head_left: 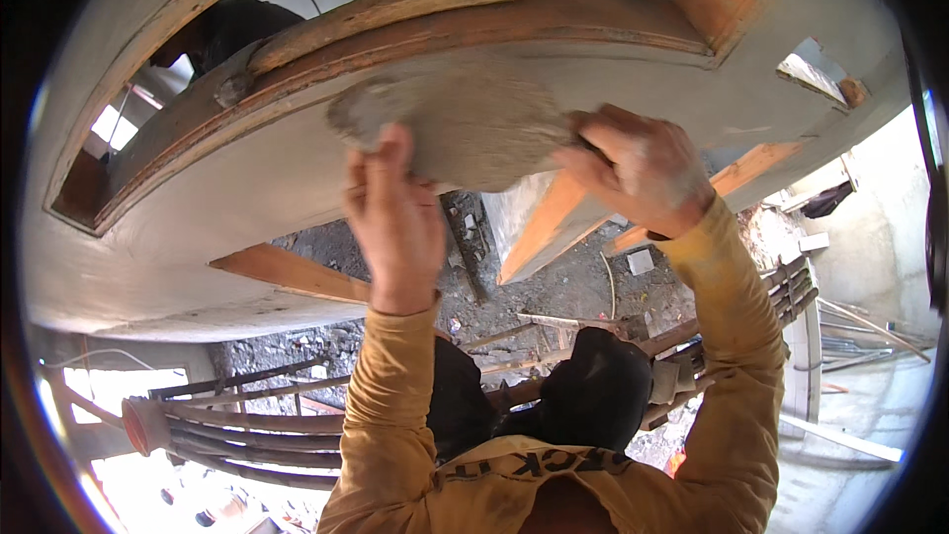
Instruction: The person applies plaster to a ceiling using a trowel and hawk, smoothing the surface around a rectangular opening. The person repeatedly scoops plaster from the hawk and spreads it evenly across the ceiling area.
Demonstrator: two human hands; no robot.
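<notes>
A flat, grey, mortar-smeared tool at twelve o'clock is being clamped at its three-o'clock end by the bare right hand, the bare left hand being placed at its eight-o'clock edge, grip indiscernible, and slippage is possibly being risked by one-sided support.

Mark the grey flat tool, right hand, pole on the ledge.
Grey flat tool (470, 129), head view: middle of its face.
Right hand (645, 164), head view: back of the hand.
Pole (386, 18), head view: near mid-length.
</notes>
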